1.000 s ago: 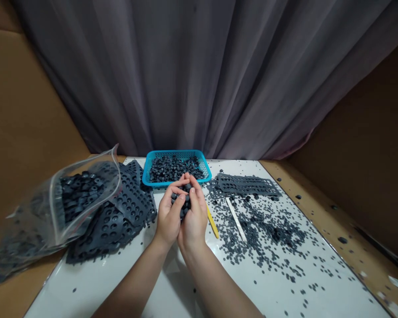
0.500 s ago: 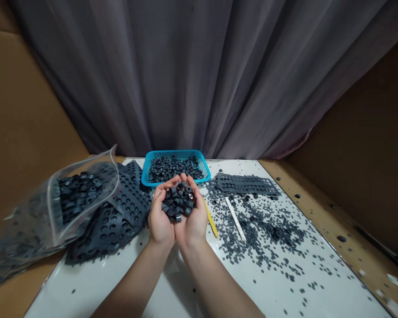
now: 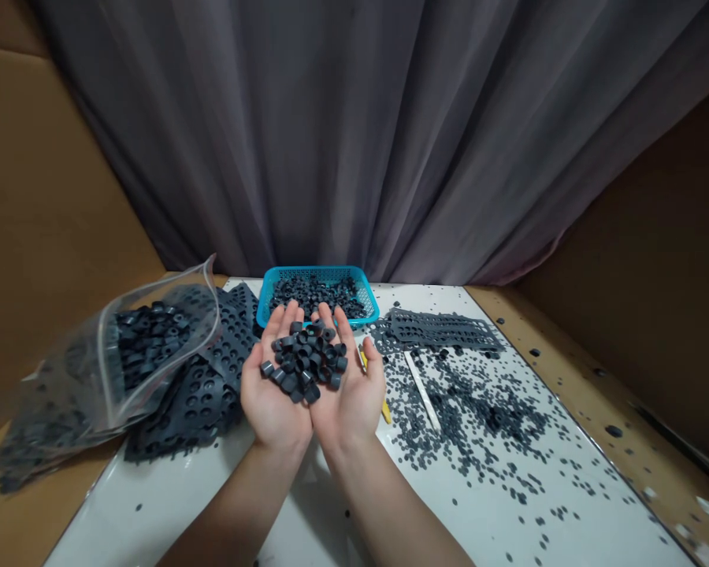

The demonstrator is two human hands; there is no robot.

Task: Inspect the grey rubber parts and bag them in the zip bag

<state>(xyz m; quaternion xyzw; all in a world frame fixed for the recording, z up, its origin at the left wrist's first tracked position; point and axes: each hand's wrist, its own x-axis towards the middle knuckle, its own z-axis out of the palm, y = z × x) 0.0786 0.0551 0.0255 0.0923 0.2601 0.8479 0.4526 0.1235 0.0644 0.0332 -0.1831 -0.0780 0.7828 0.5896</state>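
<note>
We are facing a grey curtain point(image 3: 354, 134) hanging in folds, with brown cardboard walls point(image 3: 53, 197) standing on either side. We are working over a glossy white board point(image 3: 154, 512) lying on a tan surface point(image 3: 596, 394). Toward its left side, a clear zip bag point(image 3: 103, 378) packed with dark pieces is lying against dark punched sheets point(image 3: 192, 417). A blue plastic basket point(image 3: 366, 295) is sitting at the far edge, holding similar pieces. To the right of our hands, another punched sheet point(image 3: 443, 331) is lying among a wide scatter of tiny dark bits point(image 3: 466, 417), with a white stick point(image 3: 421, 390) resting among them and a yellow stick point(image 3: 386, 410) partly hidden behind our right hand point(image 3: 351, 402). That hand and our left hand point(image 3: 275, 402) are turning palm up, their edges touching, fingers spread and pinching nothing. A heap of short dark grey rings point(image 3: 304, 362) is resting across both palms, just in front of the basket; they are looking like rubber, though we cannot be sure from here.
</note>
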